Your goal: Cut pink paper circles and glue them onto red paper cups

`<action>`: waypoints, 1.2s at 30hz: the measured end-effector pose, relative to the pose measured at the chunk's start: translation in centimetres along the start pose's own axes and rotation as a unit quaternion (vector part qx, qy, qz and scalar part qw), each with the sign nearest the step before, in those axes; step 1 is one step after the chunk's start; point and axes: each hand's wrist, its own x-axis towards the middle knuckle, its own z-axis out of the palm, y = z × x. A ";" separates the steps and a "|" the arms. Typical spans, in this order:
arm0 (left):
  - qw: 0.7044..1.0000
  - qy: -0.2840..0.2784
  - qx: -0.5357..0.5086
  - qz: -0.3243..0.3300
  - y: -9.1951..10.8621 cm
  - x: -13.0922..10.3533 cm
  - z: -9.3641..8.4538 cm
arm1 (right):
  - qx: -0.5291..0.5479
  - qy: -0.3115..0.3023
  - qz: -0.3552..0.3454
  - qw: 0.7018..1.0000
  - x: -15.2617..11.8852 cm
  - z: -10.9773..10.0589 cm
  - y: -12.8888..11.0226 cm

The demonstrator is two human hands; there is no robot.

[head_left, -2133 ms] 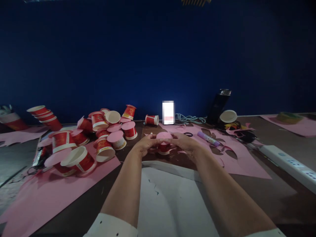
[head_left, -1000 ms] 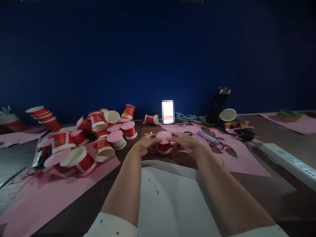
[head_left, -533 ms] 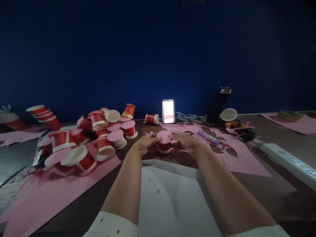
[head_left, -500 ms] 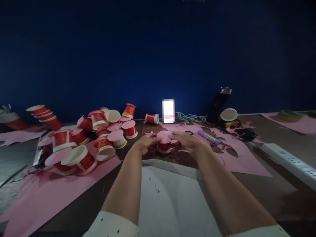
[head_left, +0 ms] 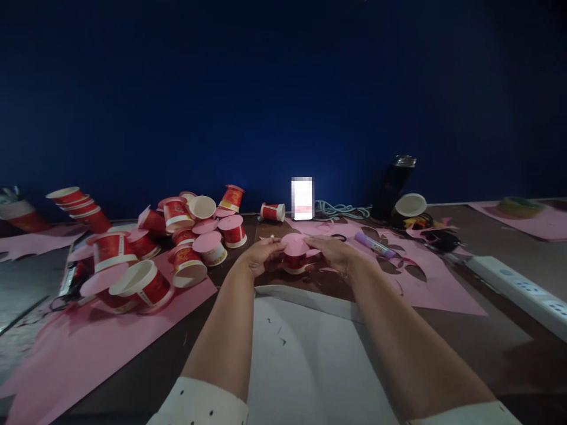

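In front of me a red paper cup (head_left: 294, 263) stands upside down on the brown table, a pink paper disc (head_left: 294, 243) lying over its upturned base. My left hand (head_left: 262, 256) has its fingers drawn together at the disc's left edge. From the other side, my right hand (head_left: 333, 252) pinches the disc's right edge, its far fingers partly hidden. To the left lies a pile of similar red cups (head_left: 186, 260), several topped with pink discs. A purple glue stick (head_left: 374, 244) rests right of my hands on cut pink paper (head_left: 438, 289).
A lit phone (head_left: 303, 200) stands by the blue wall. A red cup (head_left: 272, 212) lies on its side next to it. Coiled cable (head_left: 343, 210), a dark bottle (head_left: 394, 183) and a white power strip (head_left: 518, 289) are farther right. Stacked cups (head_left: 82, 209) lean at far left.
My left fingers have shifted slightly outward from the disc's top to its edge. The right hand, the cup and the disc look almost unchanged.
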 end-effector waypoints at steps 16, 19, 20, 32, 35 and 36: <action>1.000 0.017 0.005 -0.002 -0.1 0.1 0.2 | -0.002 0.062 0.009 0.998 -0.2 0.9 -0.3; 1.000 0.024 0.008 0.002 -0.1 0.0 0.3 | -0.001 0.063 0.011 0.998 -0.1 1.1 -0.3; 1.000 0.024 0.008 0.002 0.0 0.0 0.3 | -0.003 0.061 0.010 0.998 -0.1 1.1 -0.3; 0.999 0.045 0.011 0.003 -0.1 0.2 0.6 | -0.023 0.076 0.027 0.997 0.6 1.0 0.2; 0.998 0.056 0.015 0.002 -0.1 0.2 0.8 | -0.034 0.085 0.015 0.996 1.0 1.0 0.6; 0.998 0.056 0.017 0.001 -0.1 0.2 0.8 | -0.038 0.087 0.014 0.995 1.1 1.0 0.7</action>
